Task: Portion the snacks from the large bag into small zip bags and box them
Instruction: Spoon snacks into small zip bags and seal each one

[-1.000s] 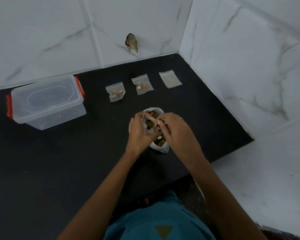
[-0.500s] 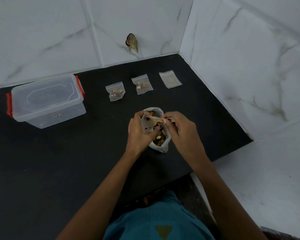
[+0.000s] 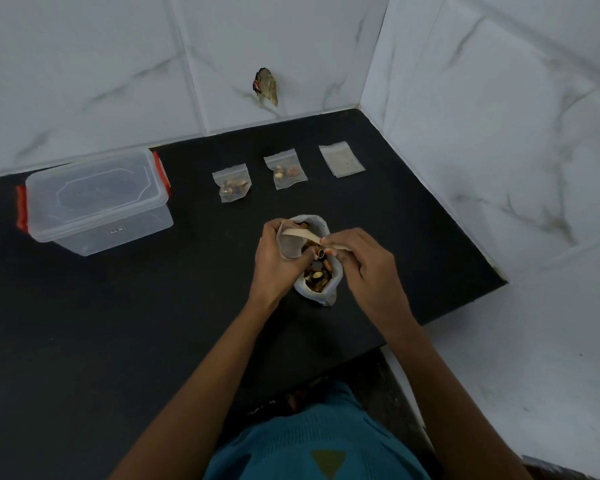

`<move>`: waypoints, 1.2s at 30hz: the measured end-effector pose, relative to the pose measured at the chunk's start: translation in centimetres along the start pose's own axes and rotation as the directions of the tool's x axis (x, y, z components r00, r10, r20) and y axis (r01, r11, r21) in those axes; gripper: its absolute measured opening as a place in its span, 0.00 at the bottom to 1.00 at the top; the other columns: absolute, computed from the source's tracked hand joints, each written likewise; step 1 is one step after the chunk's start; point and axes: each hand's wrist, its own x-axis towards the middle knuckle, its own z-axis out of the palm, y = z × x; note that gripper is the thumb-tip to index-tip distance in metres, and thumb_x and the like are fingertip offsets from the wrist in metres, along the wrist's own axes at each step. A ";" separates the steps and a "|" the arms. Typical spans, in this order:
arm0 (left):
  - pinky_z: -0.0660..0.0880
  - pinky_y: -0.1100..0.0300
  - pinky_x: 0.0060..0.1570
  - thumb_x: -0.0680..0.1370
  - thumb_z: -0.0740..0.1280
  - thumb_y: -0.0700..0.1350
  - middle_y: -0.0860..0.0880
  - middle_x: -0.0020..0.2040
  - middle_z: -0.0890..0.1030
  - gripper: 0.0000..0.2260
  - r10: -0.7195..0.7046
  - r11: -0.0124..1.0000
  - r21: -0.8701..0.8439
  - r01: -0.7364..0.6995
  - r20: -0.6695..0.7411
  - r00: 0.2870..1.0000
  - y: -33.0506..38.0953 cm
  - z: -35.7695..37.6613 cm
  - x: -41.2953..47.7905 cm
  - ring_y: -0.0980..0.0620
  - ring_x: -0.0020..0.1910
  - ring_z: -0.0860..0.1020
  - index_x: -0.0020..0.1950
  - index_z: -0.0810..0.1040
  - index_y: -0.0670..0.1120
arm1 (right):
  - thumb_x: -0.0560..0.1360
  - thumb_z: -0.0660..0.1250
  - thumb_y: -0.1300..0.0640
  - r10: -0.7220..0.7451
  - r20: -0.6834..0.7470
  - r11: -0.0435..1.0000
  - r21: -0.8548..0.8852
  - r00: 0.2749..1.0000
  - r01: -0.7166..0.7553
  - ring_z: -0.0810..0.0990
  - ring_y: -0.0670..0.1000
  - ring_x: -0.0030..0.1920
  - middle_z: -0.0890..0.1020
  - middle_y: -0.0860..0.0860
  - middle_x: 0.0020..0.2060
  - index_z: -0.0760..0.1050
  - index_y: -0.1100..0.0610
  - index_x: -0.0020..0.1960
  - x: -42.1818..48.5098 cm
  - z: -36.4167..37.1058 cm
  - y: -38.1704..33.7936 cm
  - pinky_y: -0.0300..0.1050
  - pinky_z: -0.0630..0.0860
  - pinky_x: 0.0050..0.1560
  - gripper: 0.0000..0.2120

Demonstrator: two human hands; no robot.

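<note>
Snacks (image 3: 317, 276) fill the open large bag (image 3: 328, 296), which stands mid-bench (image 3: 118, 323). Over its mouth the left hand (image 3: 274, 259) grips a small zip bag (image 3: 289, 247), and the right hand (image 3: 364, 263) pinches that bag's top strip. Behind lie a filled zip bag (image 3: 232, 187), a second filled bag (image 3: 285, 169) and an empty zip bag (image 3: 342, 163). A lidded clear box (image 3: 94, 202) sits at the left.

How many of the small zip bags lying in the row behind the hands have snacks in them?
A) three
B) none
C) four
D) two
D: the left filled bag and the middle filled bag hold snacks; the flat bag at the row's right end looks empty.
</note>
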 end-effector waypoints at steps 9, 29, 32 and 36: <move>0.72 0.68 0.49 0.70 0.73 0.38 0.60 0.49 0.72 0.21 -0.024 1.000 -0.007 0.025 0.025 0.999 0.2 0.3 0.2 0.66 0.49 0.72 0.57 0.68 0.48 | 0.78 0.60 0.64 0.425 -0.102 0.866 0.336 0.899 -0.371 0.79 0.40 0.38 0.79 0.46 0.37 0.75 0.52 0.48 -0.1 -0.7 0.2 0.35 0.77 0.43 0.09; 0.71 0.73 0.45 0.69 0.73 0.36 0.60 0.50 0.68 0.25 -0.028 0.999 -0.009 0.030 0.152 0.988 0.3 -0.1 0.5 0.63 0.51 0.71 0.58 0.64 0.49 | 0.75 0.61 0.69 0.278 -0.147 0.950 0.188 0.949 -0.250 0.78 0.34 0.41 0.77 0.42 0.42 0.75 0.60 0.52 -0.8 0.4 0.8 0.26 0.73 0.43 0.09; 0.72 0.67 0.50 0.66 0.75 0.36 0.58 0.52 0.68 0.29 -0.032 0.999 -0.001 0.033 0.191 0.981 0.1 -0.3 0.8 0.60 0.53 0.71 0.59 0.63 0.49 | 0.76 0.61 0.69 0.292 -0.151 0.945 0.196 0.944 -0.261 0.78 0.35 0.40 0.78 0.43 0.41 0.75 0.59 0.51 -0.3 0.4 0.4 0.28 0.74 0.42 0.08; 0.72 0.72 0.46 0.66 0.74 0.34 0.59 0.51 0.68 0.30 -0.013 1.000 0.000 0.013 0.203 0.979 0.5 -0.6 0.9 0.61 0.52 0.71 0.59 0.62 0.49 | 0.76 0.61 0.67 0.282 -0.151 0.948 0.197 0.947 -0.251 0.78 0.36 0.41 0.78 0.42 0.40 0.74 0.56 0.50 0.0 0.1 0.0 0.30 0.75 0.44 0.08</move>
